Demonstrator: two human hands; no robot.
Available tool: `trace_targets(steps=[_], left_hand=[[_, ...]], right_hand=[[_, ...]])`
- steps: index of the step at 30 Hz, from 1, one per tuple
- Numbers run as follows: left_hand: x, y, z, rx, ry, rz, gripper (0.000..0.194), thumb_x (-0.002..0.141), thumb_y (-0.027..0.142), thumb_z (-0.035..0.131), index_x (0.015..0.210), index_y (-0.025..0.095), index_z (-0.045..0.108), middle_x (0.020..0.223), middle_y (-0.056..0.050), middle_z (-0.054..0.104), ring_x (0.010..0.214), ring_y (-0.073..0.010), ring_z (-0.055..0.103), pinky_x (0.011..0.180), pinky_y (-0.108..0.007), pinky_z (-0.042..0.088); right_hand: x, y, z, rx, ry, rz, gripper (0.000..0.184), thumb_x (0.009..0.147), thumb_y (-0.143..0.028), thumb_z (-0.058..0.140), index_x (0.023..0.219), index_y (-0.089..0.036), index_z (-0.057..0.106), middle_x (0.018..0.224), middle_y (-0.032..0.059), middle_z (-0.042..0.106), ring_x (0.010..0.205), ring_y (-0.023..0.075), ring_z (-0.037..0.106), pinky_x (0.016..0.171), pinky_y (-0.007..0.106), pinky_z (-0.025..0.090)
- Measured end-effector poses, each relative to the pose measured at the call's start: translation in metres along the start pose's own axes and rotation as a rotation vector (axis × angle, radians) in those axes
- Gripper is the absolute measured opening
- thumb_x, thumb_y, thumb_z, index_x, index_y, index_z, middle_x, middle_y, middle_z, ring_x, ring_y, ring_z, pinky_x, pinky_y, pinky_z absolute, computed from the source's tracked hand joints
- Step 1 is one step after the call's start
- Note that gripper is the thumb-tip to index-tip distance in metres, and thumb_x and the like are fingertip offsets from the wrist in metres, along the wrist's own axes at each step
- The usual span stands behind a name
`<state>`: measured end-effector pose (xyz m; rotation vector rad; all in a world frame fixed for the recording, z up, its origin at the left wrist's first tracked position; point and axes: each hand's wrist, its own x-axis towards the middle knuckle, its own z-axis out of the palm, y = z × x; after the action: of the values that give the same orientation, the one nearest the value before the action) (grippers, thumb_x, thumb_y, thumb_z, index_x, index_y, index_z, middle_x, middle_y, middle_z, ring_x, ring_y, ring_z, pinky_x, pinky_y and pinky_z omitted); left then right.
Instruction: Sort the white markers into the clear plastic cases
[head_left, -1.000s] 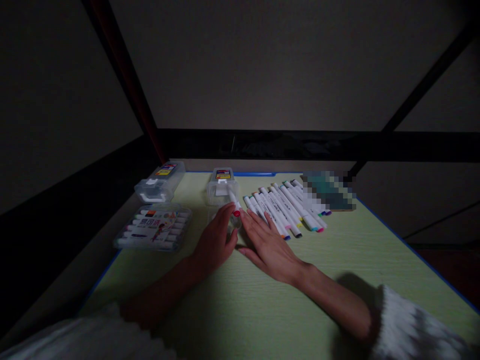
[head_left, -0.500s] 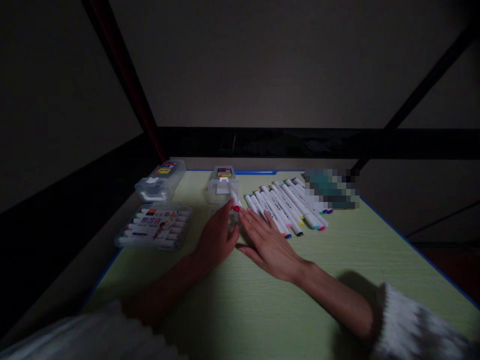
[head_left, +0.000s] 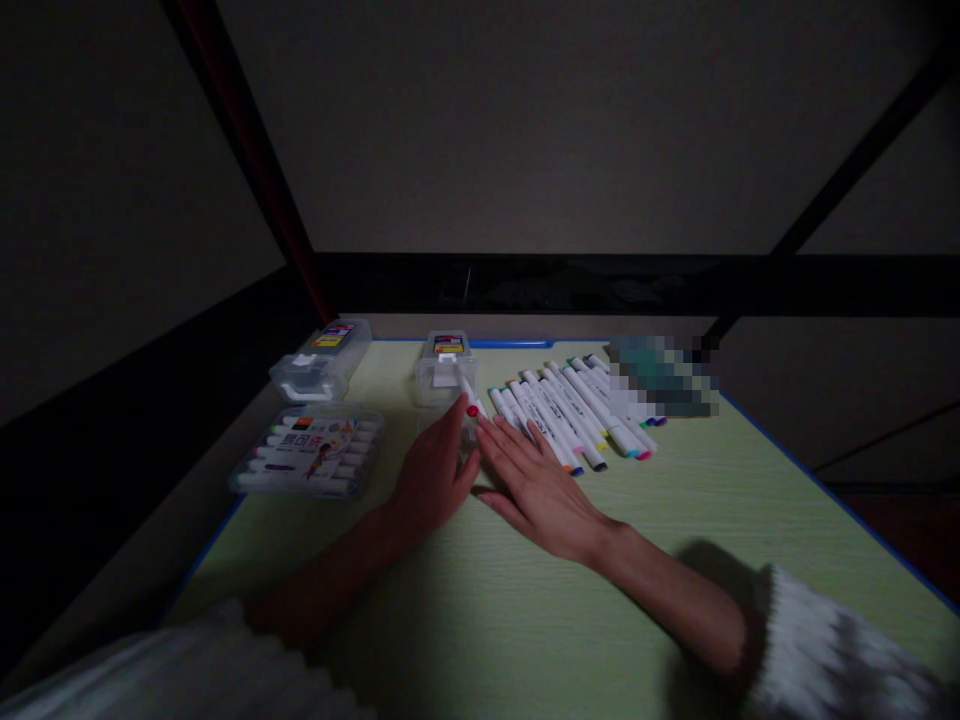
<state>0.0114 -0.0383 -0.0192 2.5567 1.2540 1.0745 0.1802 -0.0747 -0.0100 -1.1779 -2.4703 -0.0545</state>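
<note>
A white marker with a red end [head_left: 472, 411] points toward me between my two hands, its far part leaning up toward a clear plastic case [head_left: 448, 372]. My left hand [head_left: 429, 475] is on edge to its left, thumb apart from the fingers, its fingertips close against the marker. On the other side, my right hand [head_left: 538, 490] reaches in with fingers stretched out, palm down, the tips near the red end. Part of a clear plastic piece [head_left: 427, 425] shows behind my left hand; the rest is hidden. Several white markers [head_left: 559, 405] lie side by side beyond my right hand.
At the left stand a closed clear case [head_left: 321, 365] and, nearer, a flat clear pack of markers [head_left: 311, 455]. A pixelated greenish item [head_left: 660, 375] lies at the back right. The pale green table [head_left: 675, 620] has blue edging.
The red-ended marker has shifted very slightly away from me. Both hands are almost where they were.
</note>
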Motion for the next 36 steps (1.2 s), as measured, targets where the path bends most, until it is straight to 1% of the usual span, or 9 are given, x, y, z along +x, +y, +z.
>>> trace_targets(steps=[4,12,18,23,25,27,30,32,36], left_hand=[[0.0006,0.0012,-0.0004,-0.005,-0.002,-0.011,0.058,0.082,0.019,0.046,0.135,0.011,0.024,0.127,-0.018,0.049,0.115,-0.0251,0.051,0.095,-0.041,0.043],[0.0004,0.0015,-0.0004,-0.025,0.005,-0.035,0.056,0.082,0.018,0.046,0.134,0.016,0.025,0.13,-0.014,0.047,0.117,-0.0234,0.049,0.097,-0.04,0.042],[0.0003,0.0019,0.0,-0.011,0.003,-0.031,0.054,0.082,0.018,0.045,0.133,0.011,0.026,0.128,-0.017,0.049,0.115,-0.0246,0.05,0.095,-0.04,0.043],[0.0011,0.0007,0.0007,0.021,0.018,-0.024,0.055,0.081,0.018,0.046,0.132,0.013,0.026,0.125,-0.015,0.05,0.112,-0.0238,0.052,0.094,-0.039,0.044],[0.0018,0.0004,-0.0005,0.053,0.031,-0.008,0.05,0.081,0.017,0.046,0.129,0.012,0.03,0.123,-0.016,0.051,0.112,-0.0248,0.051,0.093,-0.041,0.044],[0.0028,0.0005,-0.0026,0.095,0.029,0.025,0.041,0.082,0.017,0.046,0.121,0.012,0.039,0.122,-0.016,0.051,0.112,-0.026,0.05,0.094,-0.043,0.043],[0.0043,0.0015,-0.0057,0.159,-0.019,0.068,0.025,0.082,0.015,0.045,0.107,0.013,0.05,0.123,-0.015,0.051,0.113,-0.027,0.048,0.095,-0.045,0.042],[0.0049,0.0025,-0.007,0.196,-0.059,0.069,0.021,0.082,0.014,0.045,0.102,0.013,0.052,0.124,-0.014,0.05,0.112,-0.0273,0.048,0.094,-0.045,0.042],[0.0047,0.0035,-0.007,0.236,-0.092,0.072,0.022,0.083,0.014,0.046,0.103,0.013,0.053,0.129,-0.014,0.047,0.112,-0.0274,0.046,0.094,-0.044,0.042]], right_hand=[[0.0003,0.0,-0.0004,-0.005,-0.015,0.001,0.062,0.089,-0.036,0.042,0.141,-0.012,0.021,0.146,0.0116,0.026,0.134,0.0251,0.023,0.106,0.053,0.023],[-0.0004,0.0007,0.0016,0.011,0.01,0.003,0.064,0.088,-0.036,0.043,0.142,-0.015,0.015,0.145,0.0112,0.028,0.134,0.0243,0.023,0.107,0.052,0.023],[0.0003,0.001,0.0008,0.003,-0.008,0.003,0.061,0.089,-0.036,0.042,0.141,-0.013,0.021,0.145,0.0115,0.028,0.135,0.0246,0.023,0.107,0.052,0.023],[0.0005,0.0007,-0.0003,-0.006,-0.026,0.006,0.06,0.089,-0.038,0.041,0.139,-0.01,0.025,0.145,0.0114,0.028,0.135,0.0241,0.022,0.107,0.051,0.023],[0.0003,0.0007,-0.0006,-0.01,-0.032,0.005,0.06,0.089,-0.038,0.041,0.139,-0.009,0.025,0.146,0.0115,0.027,0.135,0.024,0.022,0.108,0.051,0.023],[0.0,0.0008,-0.0006,-0.015,-0.036,0.004,0.059,0.089,-0.038,0.041,0.138,-0.008,0.026,0.146,0.0116,0.027,0.135,0.0242,0.022,0.108,0.051,0.023],[-0.0004,0.001,0.0,-0.009,-0.025,0.001,0.059,0.089,-0.038,0.041,0.139,-0.01,0.025,0.145,0.0116,0.028,0.134,0.0241,0.023,0.107,0.051,0.023],[-0.0006,0.0012,0.0008,-0.004,-0.015,-0.003,0.059,0.089,-0.037,0.041,0.14,-0.011,0.024,0.145,0.0117,0.029,0.134,0.0241,0.023,0.107,0.051,0.023],[-0.0008,0.0016,0.0027,-0.002,-0.002,-0.001,0.06,0.089,-0.037,0.042,0.14,-0.011,0.024,0.144,0.0119,0.03,0.134,0.024,0.024,0.107,0.051,0.023]])
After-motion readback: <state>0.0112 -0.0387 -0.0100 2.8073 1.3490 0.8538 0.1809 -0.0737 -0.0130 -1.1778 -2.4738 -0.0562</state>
